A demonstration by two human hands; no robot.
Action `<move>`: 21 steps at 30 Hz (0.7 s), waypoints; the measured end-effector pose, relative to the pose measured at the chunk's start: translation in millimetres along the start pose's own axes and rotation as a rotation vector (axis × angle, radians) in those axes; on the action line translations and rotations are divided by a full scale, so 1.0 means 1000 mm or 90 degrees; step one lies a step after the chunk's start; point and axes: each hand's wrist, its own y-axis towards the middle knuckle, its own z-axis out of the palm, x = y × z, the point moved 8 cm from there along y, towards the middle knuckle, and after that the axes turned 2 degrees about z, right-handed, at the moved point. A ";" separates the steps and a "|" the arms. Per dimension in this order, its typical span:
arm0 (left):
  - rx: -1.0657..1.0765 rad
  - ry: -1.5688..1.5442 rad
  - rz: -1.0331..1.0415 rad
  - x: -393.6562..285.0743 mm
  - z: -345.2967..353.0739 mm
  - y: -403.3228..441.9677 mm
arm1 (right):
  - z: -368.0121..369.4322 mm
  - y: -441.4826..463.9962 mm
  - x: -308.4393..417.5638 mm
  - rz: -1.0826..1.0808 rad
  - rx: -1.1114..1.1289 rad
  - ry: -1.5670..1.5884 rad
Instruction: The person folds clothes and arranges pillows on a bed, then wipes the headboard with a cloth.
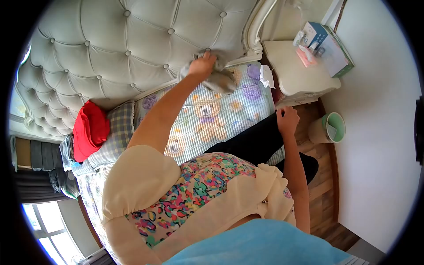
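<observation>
My left hand (203, 64) is closed on a crumpled grey cloth (219, 80), held against the foot of the tufted headboard (145, 39), where it meets the bed. The cloth is slightly blurred and hangs down over the quilted bed mat (198, 128), which has a bear print. My right hand (288, 120) rests by the knee of my black trousers (251, 139) at the bed's edge. Its fingers look curled in, and I see nothing held in them.
A white nightstand (287, 66) carries a tissue pack (306, 55) and a box (329, 48). White tissue (266, 77) lies at the mat's corner. A bin (327, 128) stands by the wall. Red fabric (90, 130) lies on a checked pillow (120, 126).
</observation>
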 end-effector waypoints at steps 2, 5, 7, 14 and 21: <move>-0.026 -0.062 -0.027 0.001 0.000 -0.016 | -0.006 -0.002 0.002 -0.011 -0.008 -0.002; -0.141 -0.168 -0.089 0.006 -0.054 -0.009 | -0.008 -0.003 0.002 -0.017 -0.005 0.018; -0.292 -0.152 -0.058 0.005 -0.130 0.016 | -0.003 0.001 0.003 -0.025 -0.008 0.014; -0.340 0.051 -0.086 -0.002 -0.181 0.093 | -0.007 0.001 0.009 -0.013 -0.013 -0.011; -0.006 -0.010 0.007 -0.024 0.002 0.019 | -0.004 -0.011 0.000 -0.005 -0.010 0.002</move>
